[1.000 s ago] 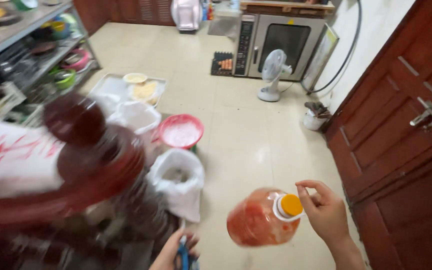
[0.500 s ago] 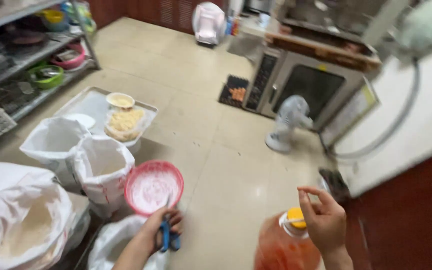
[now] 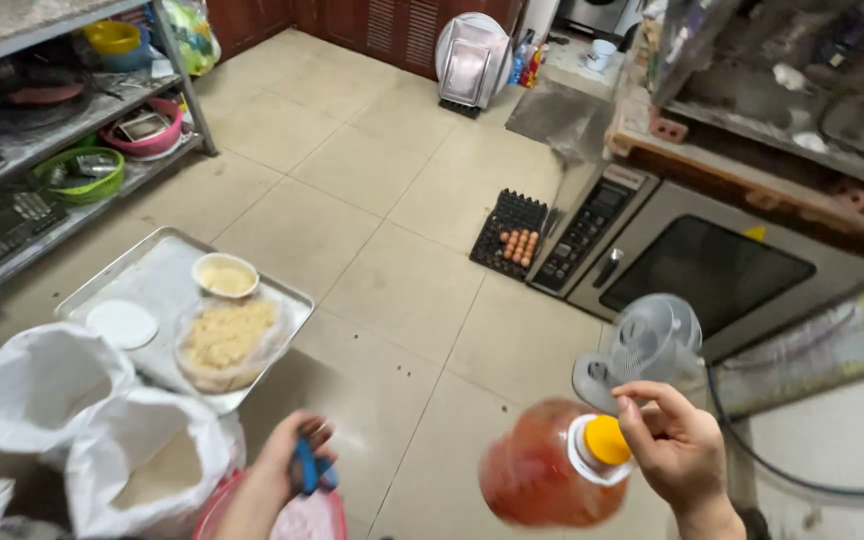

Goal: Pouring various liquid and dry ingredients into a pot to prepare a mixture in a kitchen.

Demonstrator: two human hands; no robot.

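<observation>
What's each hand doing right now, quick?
Left hand: closed around blue-handled scissors.
Right hand: closed, holding an orange-red bottle near its yellow cap.

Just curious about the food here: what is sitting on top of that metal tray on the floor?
On the metal tray sit a small bowl of pale yellow mix, a flat white lid and a clear bag of yellowish crumbs. White sacks cover its near edge.
</observation>
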